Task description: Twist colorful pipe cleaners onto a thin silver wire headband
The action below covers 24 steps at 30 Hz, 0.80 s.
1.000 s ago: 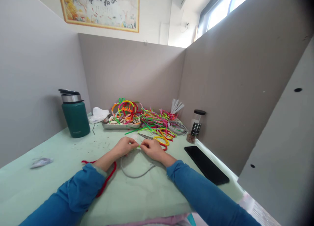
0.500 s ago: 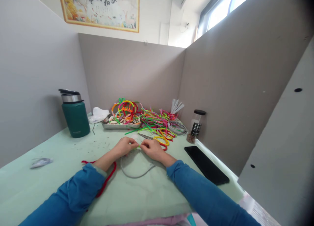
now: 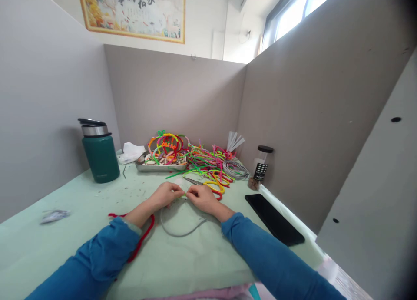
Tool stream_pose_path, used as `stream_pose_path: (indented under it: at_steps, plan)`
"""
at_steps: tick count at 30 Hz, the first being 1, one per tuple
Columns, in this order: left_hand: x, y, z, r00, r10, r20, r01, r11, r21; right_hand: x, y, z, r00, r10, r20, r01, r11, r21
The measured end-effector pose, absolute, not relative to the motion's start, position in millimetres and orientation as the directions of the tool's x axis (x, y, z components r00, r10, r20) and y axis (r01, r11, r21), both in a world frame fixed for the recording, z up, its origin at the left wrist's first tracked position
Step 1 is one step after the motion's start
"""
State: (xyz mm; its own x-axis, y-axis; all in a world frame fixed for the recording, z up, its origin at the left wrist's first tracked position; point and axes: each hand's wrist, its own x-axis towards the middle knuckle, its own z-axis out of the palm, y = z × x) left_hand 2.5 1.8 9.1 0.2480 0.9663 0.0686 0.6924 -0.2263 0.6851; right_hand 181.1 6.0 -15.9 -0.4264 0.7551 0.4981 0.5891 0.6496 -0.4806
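hands pinched together over a green table

both hands are closed narrow at the fingertips, and they meet near the middle of the table (image 3: 182, 269). the left hand (image 3: 165, 195) and the right hand (image 3: 202, 197) grip a small green piece (image 3: 184, 195) between them; its full shape is hidden by the fingers. a gray cord (image 3: 182, 236) lies in a curve on the table just below the hands, one end close to the left hand. a red fuzzy strip (image 3: 148, 232) runs beneath the left forearm.

scissors (image 3: 192, 180) lie behind the right hand, blades pointing left. a metal tray (image 3: 163, 169) stands farther back, filled with small pale pieces and topped by colorful rings (image 3: 167, 144). to its right is a tangled pile of bright strips (image 3: 206, 159), with a gray coil (image 3: 236, 169) beside it and white strips (image 3: 234, 141) fanned upward behind.

on the right side, a clear jar (image 3: 259, 167) with a black lid stands upright near the panel; a black phone (image 3: 275, 219) lies flat in front of it. on the left side, a green bottle (image 3: 101, 159) stands upright with its cap tilted. white tissue (image 3: 132, 151) sits between bottle and tray. a crumpled wrapper (image 3: 55, 216) lies near the left panel.
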Motion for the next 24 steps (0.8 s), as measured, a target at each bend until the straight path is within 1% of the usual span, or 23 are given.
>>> stream_pose_path:
  at_steps: [24]
  plan:
    - [2.7, 3.9, 7.0, 0.275, 0.958, 0.084, 0.679, -0.255, 0.688, 181.6, 4.9, -13.8, -0.441, 0.745, 0.502, 0.582, 0.662, -0.472]
